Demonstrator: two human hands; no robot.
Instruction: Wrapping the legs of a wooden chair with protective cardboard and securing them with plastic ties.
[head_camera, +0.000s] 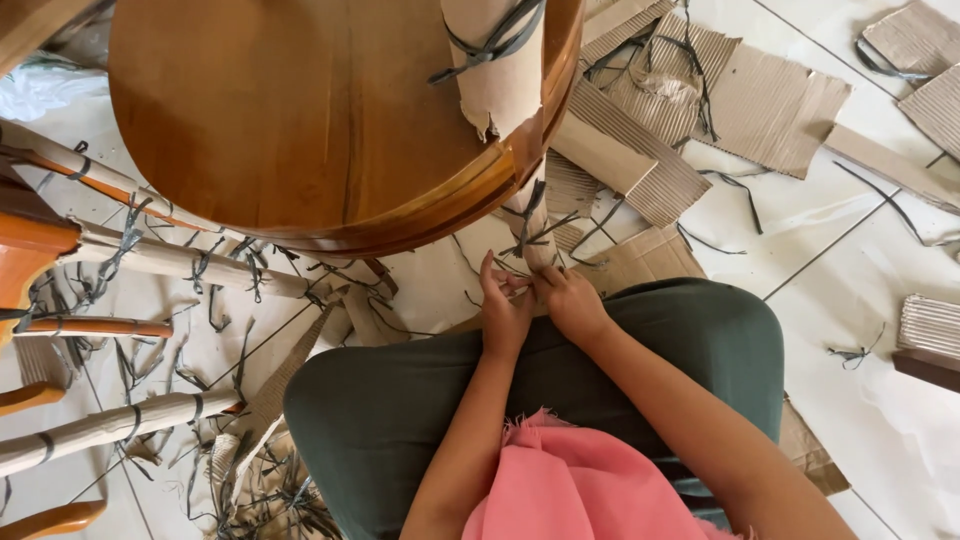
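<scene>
A round brown wooden tabletop (300, 120) fills the upper middle of the head view. Below its rim runs a table leg (532, 225) wrapped in brown paper and tied with dark grey straps. My left hand (503, 305) and my right hand (572, 300) meet at the lower end of this wrapped leg, fingers pinching the paper and strap there. Which hand holds the strap itself is hidden by the fingers. Another paper-wrapped, strapped piece (497, 60) rests on the tabletop's right side. My knees in green cloth (420, 400) lie under my forearms.
Torn corrugated cardboard sheets (760, 100) and cut grey straps (730, 185) litter the white tiled floor on the right. At left lie wrapped wooden chair legs (150, 255) and bare orange-brown chair parts (40, 240). A pink cloth (570, 480) hangs at the bottom.
</scene>
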